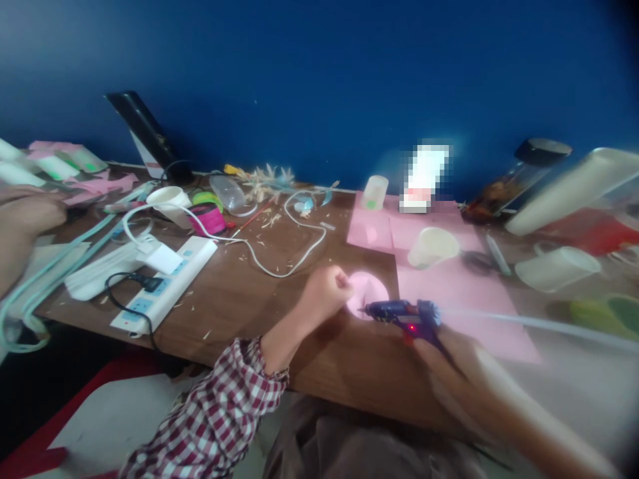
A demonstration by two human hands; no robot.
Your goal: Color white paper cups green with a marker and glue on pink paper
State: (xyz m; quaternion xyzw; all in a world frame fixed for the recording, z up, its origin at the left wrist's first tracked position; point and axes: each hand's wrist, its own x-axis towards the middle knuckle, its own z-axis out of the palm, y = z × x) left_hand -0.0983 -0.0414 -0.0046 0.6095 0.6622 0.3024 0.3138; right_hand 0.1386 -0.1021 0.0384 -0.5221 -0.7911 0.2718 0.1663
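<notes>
My left hand is closed, pinching the edge of a round pink paper piece on the brown table. My right hand, blurred by motion, grips a blue glue gun with a small red light on it. Its nozzle points left at the pink round piece, almost touching it. A glue stick sticks out of the gun's back to the right. My left sleeve is red-and-white checked.
Pink paper sheets lie under a paper cup. A white power strip with cables lies to the left, beside a paper cup and tape rolls. Jars and cups stand at right. Another person's hand is at far left.
</notes>
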